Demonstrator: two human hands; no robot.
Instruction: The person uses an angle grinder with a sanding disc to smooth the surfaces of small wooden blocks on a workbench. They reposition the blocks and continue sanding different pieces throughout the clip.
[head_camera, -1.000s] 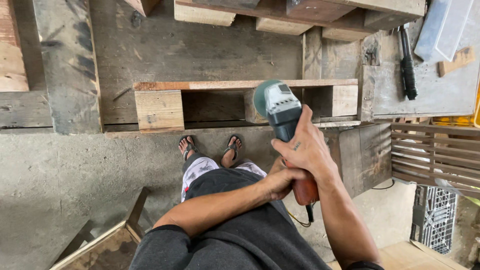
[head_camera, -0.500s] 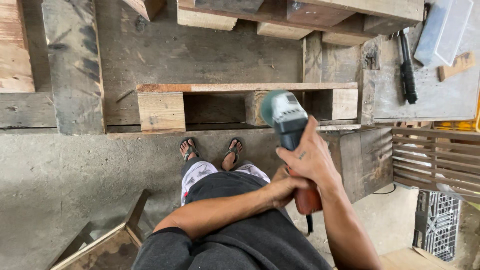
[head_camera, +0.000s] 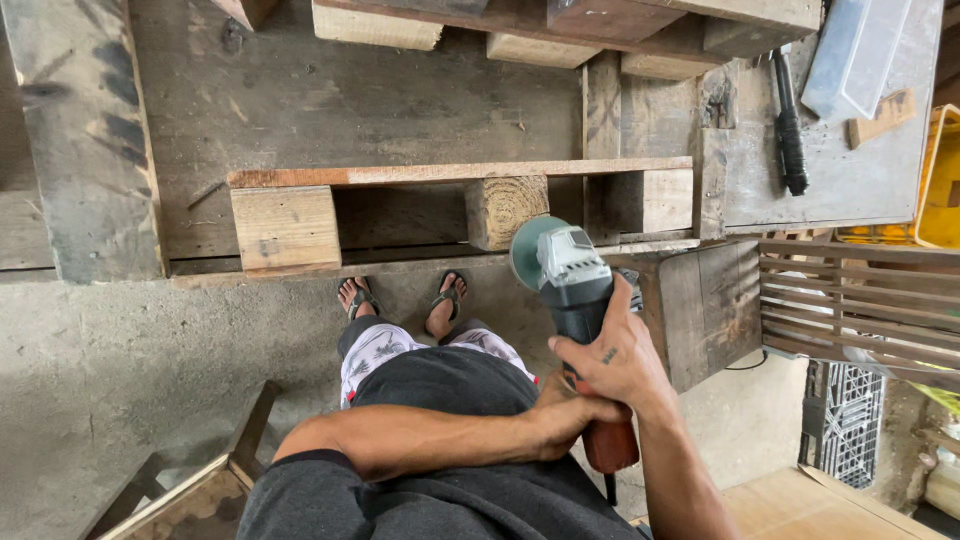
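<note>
A dark grey short-sleeved shirt (head_camera: 450, 500) is worn, with light patterned shorts (head_camera: 385, 345) seen below its hem. Dark flip-flop sandals (head_camera: 400, 298) are worn on both feet. A small dark tattoo (head_camera: 609, 355) is seen on the back of the right hand (head_camera: 612, 362), and both forearms are left bare.

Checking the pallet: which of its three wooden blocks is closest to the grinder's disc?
The middle block, showing round end grain, just left of the disc; the others sit at the ends.

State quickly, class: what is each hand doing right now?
Left hand: closed around the rear handle of the angle grinder.
Right hand: closed around the grinder's body, holding it up.
</note>
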